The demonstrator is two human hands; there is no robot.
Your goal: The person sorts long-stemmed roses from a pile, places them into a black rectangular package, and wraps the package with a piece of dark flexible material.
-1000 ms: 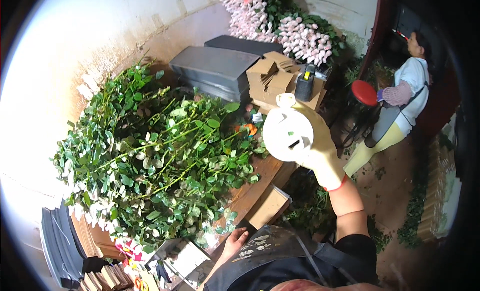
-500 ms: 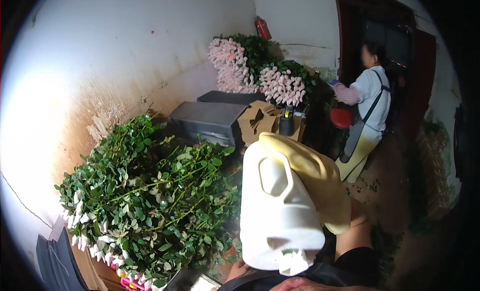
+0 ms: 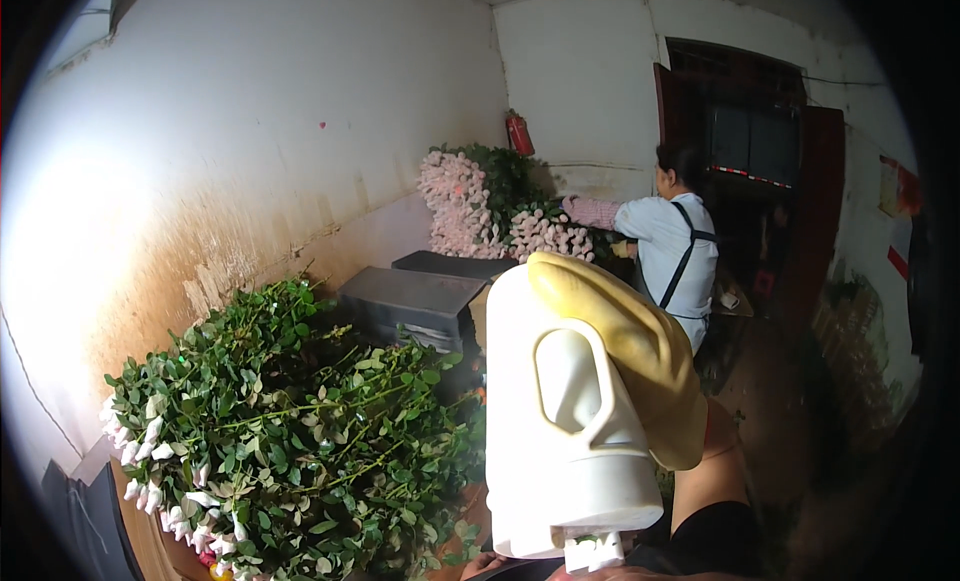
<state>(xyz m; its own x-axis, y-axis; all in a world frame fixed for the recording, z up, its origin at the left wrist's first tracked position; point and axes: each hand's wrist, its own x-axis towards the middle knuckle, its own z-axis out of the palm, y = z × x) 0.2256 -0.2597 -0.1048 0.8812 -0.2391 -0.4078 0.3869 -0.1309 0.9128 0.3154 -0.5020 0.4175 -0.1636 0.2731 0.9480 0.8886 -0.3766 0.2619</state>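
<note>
A large white plastic jug (image 3: 515, 411) fills the lower middle, tipped with its narrow spout end towards me at the bottom edge. Its moulded loop handle faces up. My right hand (image 3: 625, 356), in a yellow rubber glove, is closed against the jug's far right side and holds it up. Where the gloved fingertips press is hidden behind the jug. A small part of my left hand (image 3: 484, 565) shows low beside the jug; its fingers are mostly hidden. Leafy rose stems (image 3: 300, 431) lie in a big heap to the left, pale wrapped buds along their left end.
Dark grey boxes (image 3: 410, 303) stand beyond the heap against the stained wall. Bundles of pink roses (image 3: 455, 206) are stacked at the back, below a red fire extinguisher (image 3: 519, 133). A co-worker (image 3: 680, 241) in an apron stands there, near a dark doorway (image 3: 750, 171).
The view has tilted upward. My right hand still holds the jug, which appears slightly turned and lower. The co-worker has moved left to the pink roses and reaches over them.
</note>
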